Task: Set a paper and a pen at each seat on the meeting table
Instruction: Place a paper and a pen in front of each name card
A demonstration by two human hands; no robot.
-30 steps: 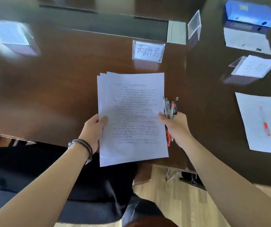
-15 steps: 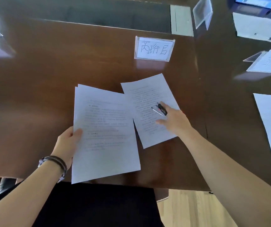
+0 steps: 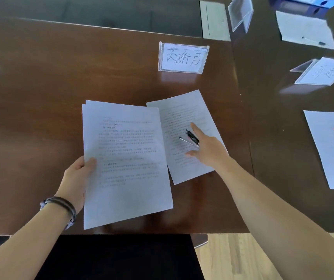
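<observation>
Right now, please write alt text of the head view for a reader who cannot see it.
A person's right hand holds pens over a single sheet on a dark meeting table, below a name card. The left hand grips a paper stack.

Office meeting room. Long dark wood tabletop [image 3: 41, 77] with clear acrylic name card stands [image 3: 183, 57], printed sheets with pens [image 3: 329, 146] laid at seats. Blue file box [image 3: 305, 2] at far corner, wood floor [image 3: 232, 259] below.
</observation>
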